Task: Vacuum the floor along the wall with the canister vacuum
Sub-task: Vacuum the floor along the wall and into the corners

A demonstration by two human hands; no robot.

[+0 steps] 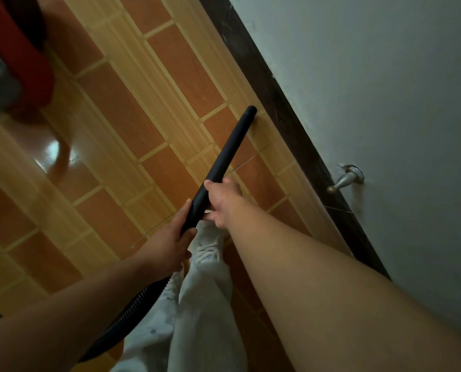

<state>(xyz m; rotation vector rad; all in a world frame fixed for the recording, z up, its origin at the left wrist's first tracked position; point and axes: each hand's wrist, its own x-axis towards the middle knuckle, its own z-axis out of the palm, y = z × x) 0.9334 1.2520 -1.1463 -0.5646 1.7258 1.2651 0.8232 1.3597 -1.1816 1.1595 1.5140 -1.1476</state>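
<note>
head view is looking down at a long black plastic vacuum wand (224,159) that is slanting away from the person towards the wall. its far tip is sitting low at the glossy orange and tan tiled floor (116,116), on a tan strip just beside the dark brown baseboard (277,98), but apart from it. the right hand (224,202) is wrapping round the wand near its near end, thumb on top and fingers curling underneath. the left hand (170,242) is clamping round the wand's lowest part, just behind the right hand, where the black ribbed hose (132,310) is joining on. the hose is running back under the left forearm towards the lower left edge.

the pale grey painted wall (371,76) is filling the right side above the baseboard, and a small silver metal door stopper (344,179) is sticking out of it low down, near the baseboard. under the hands a white laced sneaker (207,245) is standing on the floor, with loose light grey trousers (197,318) hanging above it. at the upper left a red and dark rounded object (28,57) is sitting on the floor well apart from the wand, too blurred to tell more. a bright light is reflecting off the tiles near it.
</note>
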